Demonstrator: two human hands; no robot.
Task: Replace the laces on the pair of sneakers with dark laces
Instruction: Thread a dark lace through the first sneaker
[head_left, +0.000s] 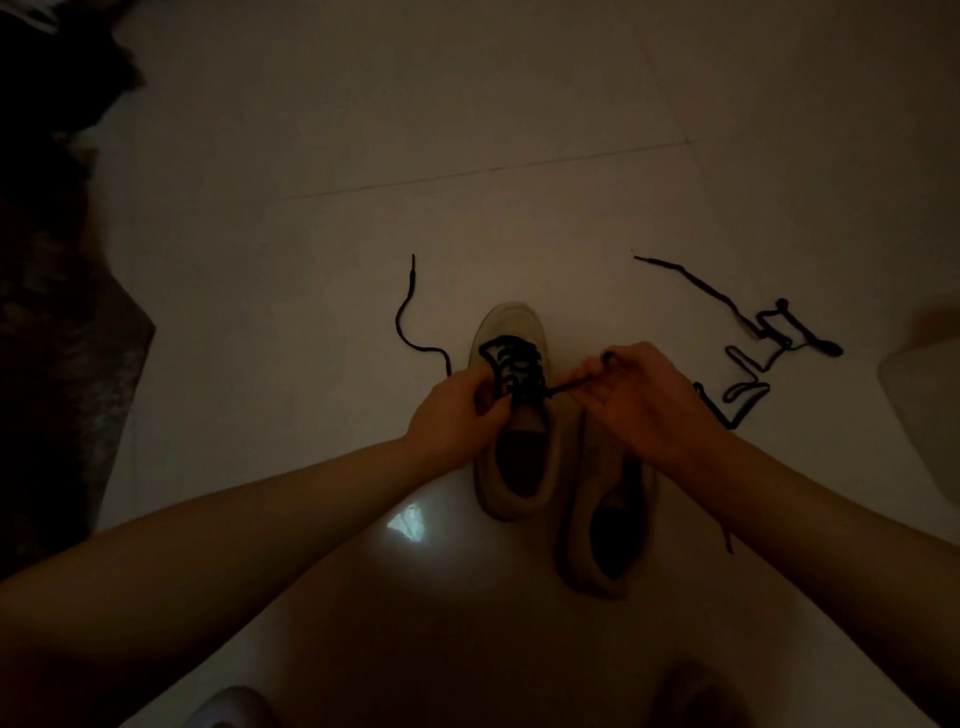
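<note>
Two pale sneakers lie side by side on the light floor. The left sneaker (511, 415) carries a dark lace (514, 364) threaded across its front eyelets. My left hand (457, 410) grips this sneaker at its left side near the tongue. My right hand (631, 395) pinches the right end of the same lace and holds it taut from the eyelets. The lace's other end (408, 322) trails loose on the floor to the left. The right sneaker (605, 514) sits nearer me, its front hidden under my right hand. A second dark lace (763, 343) lies tangled on the floor to the right.
A dark patterned rug or cloth (57, 338) runs along the left edge. A pale rounded object (930, 400) stands at the right edge. A bright reflection (408, 522) shows on the floor near the sneakers. The scene is dimly lit.
</note>
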